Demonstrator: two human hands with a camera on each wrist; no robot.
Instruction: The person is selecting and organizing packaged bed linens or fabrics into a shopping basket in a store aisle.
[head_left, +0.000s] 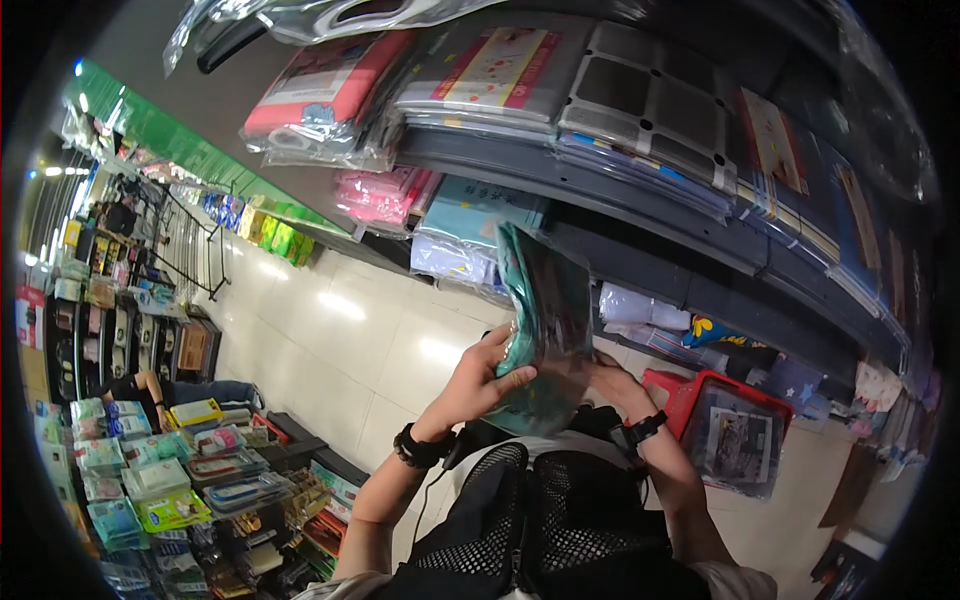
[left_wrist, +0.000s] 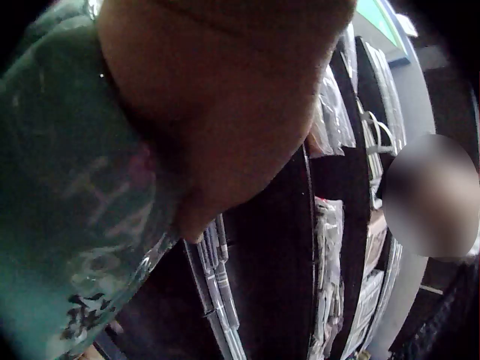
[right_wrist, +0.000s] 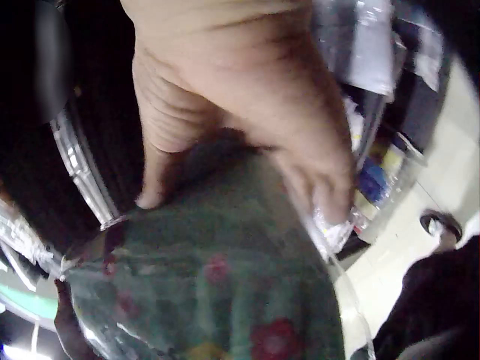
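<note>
Both hands hold a flat, green folded pack in clear plastic (head_left: pixel 545 320), upright before the chest. On its left side, the left hand (head_left: pixel 478 388) grips it with the thumb across the near face. The right hand (head_left: pixel 622 388) grips the opposite side; part of its fingers is hidden behind the pack in the head view. Red flowers show on the green pack (right_wrist: pixel 225 277) in the right wrist view, with thumb and fingers of the right hand (right_wrist: pixel 232 82) on either side of it. Pale lettering marks the pack (left_wrist: pixel 82 217) in the left wrist view, beside the left hand (left_wrist: pixel 217 97).
Dark shelves (head_left: pixel 640 235) ahead carry plastic-wrapped packs, among them a pink one (head_left: pixel 330 90) and a grey one (head_left: pixel 500 70). A red basket (head_left: pixel 690 410) stands on the floor at right. Small packaged goods (head_left: pixel 170 460) fill a rack at lower left, near another person's legs (head_left: pixel 225 393).
</note>
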